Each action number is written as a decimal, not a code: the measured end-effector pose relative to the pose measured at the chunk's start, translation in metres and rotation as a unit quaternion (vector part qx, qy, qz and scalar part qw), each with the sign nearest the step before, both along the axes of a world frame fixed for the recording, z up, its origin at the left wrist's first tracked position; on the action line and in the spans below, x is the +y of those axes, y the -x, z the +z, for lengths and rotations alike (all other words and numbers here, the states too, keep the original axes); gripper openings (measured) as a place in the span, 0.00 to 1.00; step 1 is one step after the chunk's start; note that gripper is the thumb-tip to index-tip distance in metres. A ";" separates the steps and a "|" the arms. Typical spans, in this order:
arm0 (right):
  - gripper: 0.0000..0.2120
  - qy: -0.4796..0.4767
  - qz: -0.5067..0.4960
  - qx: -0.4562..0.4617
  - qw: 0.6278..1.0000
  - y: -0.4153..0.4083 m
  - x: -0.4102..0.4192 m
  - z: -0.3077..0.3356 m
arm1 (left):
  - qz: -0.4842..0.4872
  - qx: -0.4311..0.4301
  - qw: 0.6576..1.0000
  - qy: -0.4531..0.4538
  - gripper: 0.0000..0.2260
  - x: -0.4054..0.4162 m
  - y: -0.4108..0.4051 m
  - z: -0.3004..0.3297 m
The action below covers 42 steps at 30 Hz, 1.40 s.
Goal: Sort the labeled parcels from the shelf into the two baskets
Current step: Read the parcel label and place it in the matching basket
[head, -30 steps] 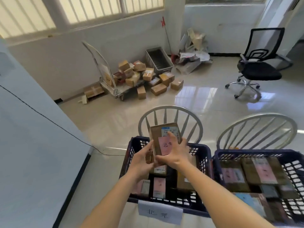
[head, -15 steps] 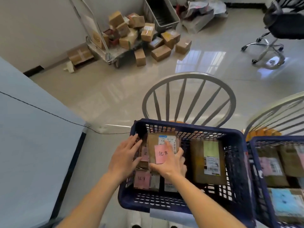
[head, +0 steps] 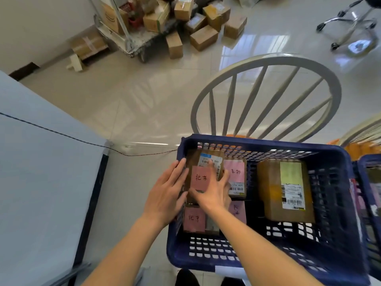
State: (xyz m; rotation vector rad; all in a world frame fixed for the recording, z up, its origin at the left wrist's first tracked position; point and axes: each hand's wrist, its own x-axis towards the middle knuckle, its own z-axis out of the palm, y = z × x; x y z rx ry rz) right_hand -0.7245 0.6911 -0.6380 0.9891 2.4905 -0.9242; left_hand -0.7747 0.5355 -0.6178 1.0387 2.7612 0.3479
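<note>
A brown parcel with a pink handwritten label (head: 201, 178) lies in the far left corner of the dark blue basket (head: 257, 143). My left hand (head: 167, 195) presses flat against its left side. My right hand (head: 212, 196) spreads over its near right part, so the parcel sits between both hands. Beside it are another pink-labelled parcel (head: 235, 175), one nearer me (head: 193, 218) and a larger brown box with a yellow-green label (head: 286, 190). At the right edge only a sliver of the second blue basket (head: 369, 164) shows. The shelf is out of view.
The basket rests on a chair with a grey spindle back (head: 268, 93). A white panel (head: 41, 182) with a thin cable (head: 61, 134) stands at my left. Across the tiled floor is a cart with piled cardboard boxes (head: 156, 19), and an office chair base (head: 348, 23) at top right.
The parcel has come down from above the basket into its far left corner. My left hand has closed in against its side, and my view has tilted down.
</note>
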 end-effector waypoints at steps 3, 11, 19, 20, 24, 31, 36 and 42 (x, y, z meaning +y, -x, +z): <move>0.51 -0.011 0.006 0.007 1.000 -0.001 0.002 -0.005 | -0.001 0.000 1.000 -0.001 0.35 0.000 0.000 -0.003; 0.53 0.014 0.047 0.020 0.999 -0.012 0.018 0.001 | -0.002 0.027 0.999 0.032 0.36 0.005 -0.002 0.003; 0.41 0.054 0.036 0.051 0.997 -0.040 0.062 0.003 | -0.107 0.050 0.988 0.100 0.38 0.030 -0.009 0.001; 0.38 0.050 0.030 0.038 0.998 -0.043 0.067 0.002 | -0.117 0.047 0.987 0.104 0.39 0.037 -0.009 -0.002; 0.28 0.044 0.035 0.025 0.998 -0.054 0.088 -0.008 | -0.133 0.027 0.985 0.108 0.42 0.063 -0.009 -0.013; 0.32 -0.002 0.069 -0.045 0.997 -0.058 0.115 -0.037 | -0.185 0.015 0.971 0.149 0.44 0.092 0.001 -0.035; 0.39 0.004 0.048 -0.079 0.996 -0.043 0.123 -0.058 | -0.180 0.006 0.973 0.147 0.38 0.094 -0.002 -0.045; 0.53 0.076 0.010 -0.047 0.996 -0.032 0.115 -0.083 | -0.172 0.014 0.974 0.145 0.39 0.097 -0.005 -0.042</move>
